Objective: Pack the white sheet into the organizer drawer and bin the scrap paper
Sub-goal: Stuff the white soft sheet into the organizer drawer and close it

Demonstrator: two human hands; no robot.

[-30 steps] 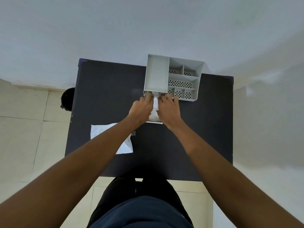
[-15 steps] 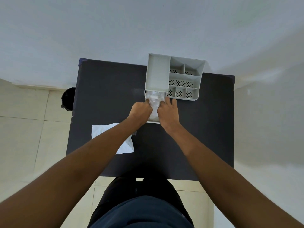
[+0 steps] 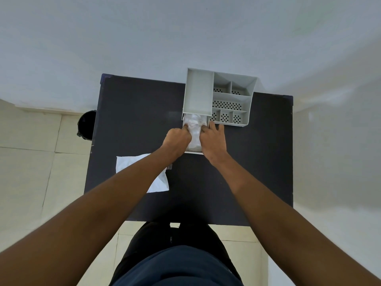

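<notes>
I see both hands working at the pulled-out drawer [image 3: 192,152] of the grey organizer [image 3: 219,98], just above the middle of the frame. The organizer sits at the far edge of the dark tabletop [image 3: 134,112], right of centre, its open compartments showing perforated floors. The drawer sticks out from under the organizer's left section toward me, and only its near lip shows between the wrists.

The white sheet [image 3: 193,129] is crumpled and lies inside the drawer, bunched up between the hands, reaching to the drawer's far end under the organizer.

The left hand [image 3: 177,139] has its grip curled almost into a fist, knuckles up, fingertips pressed into the left side of the sheet. I cannot tell whether it is actually pinching the material or only pushing on it. The right hand [image 3: 213,142] is looser: its inner fingers bend down onto the right side of the sheet at the drawer's edge, while the outer fingers lie spread toward the organizer's front wall.

A flat piece of white scrap paper [image 3: 157,183] lies on the tabletop left of centre, partly hidden under my left forearm. A black bin [image 3: 86,125] stands on the tiled floor just beside the tabletop's left edge, in the left part of the frame.
</notes>
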